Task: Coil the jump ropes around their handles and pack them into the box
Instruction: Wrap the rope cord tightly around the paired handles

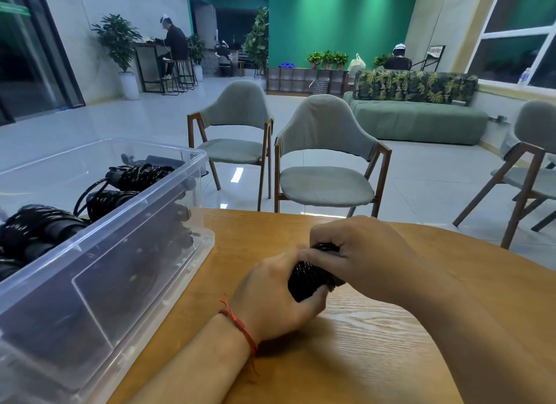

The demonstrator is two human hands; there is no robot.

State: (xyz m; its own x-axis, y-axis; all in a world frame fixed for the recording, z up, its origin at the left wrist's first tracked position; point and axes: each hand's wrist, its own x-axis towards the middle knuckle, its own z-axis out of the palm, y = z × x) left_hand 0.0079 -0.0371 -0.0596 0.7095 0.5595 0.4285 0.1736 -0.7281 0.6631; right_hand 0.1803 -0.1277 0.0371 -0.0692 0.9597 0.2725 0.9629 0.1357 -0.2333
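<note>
Head view: a black rope, coiled into a tight bundle, is held just above the table, right of the box and apart from it. The bundle's near end is gripped by the left hand, fingers curled under it. Its far end is covered by the right hand, fingers curled over the coils. A red string is worn on the left wrist. Several coiled ropes are already laid in the clear, lidless box at the table's left edge. Grey chairs are seen beyond the table.
</note>
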